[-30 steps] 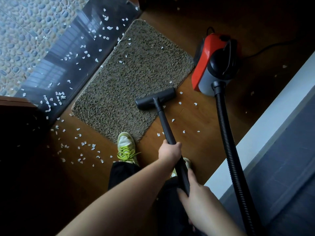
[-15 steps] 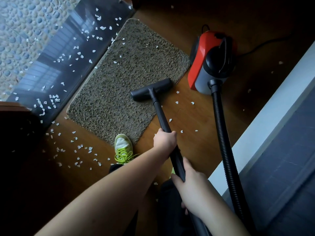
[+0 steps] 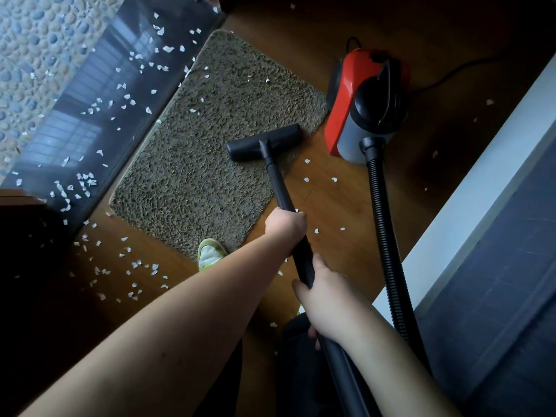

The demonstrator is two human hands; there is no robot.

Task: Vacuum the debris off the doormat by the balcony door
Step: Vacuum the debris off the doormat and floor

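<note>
Head view: both hands on the vacuum wand, nozzle on the doormat's near edge

Head camera looks down at a brown shaggy doormat (image 3: 210,152) lying on a wooden floor (image 3: 331,212) beside the dark glossy sill (image 3: 90,115) of the balcony door. The left hand (image 3: 285,225) has its grip curled round the black wand (image 3: 278,185) partway down; the right hand (image 3: 323,299) grips the same wand higher up, fingers wrapped under it. The black nozzle (image 3: 264,142) sits flat on the mat's right-hand edge, one end close to the mat's corner. White debris flakes (image 3: 204,100) are scattered thinly over the far part of the mat, thickly on the sill and on the floor left of the mat. A red and black vacuum body (image 3: 358,103) stands on the floor just right of the mat, its ribbed hose (image 3: 383,224) running back toward the person. A white and green shoe (image 3: 210,254) touches the mat's near edge.
</note>
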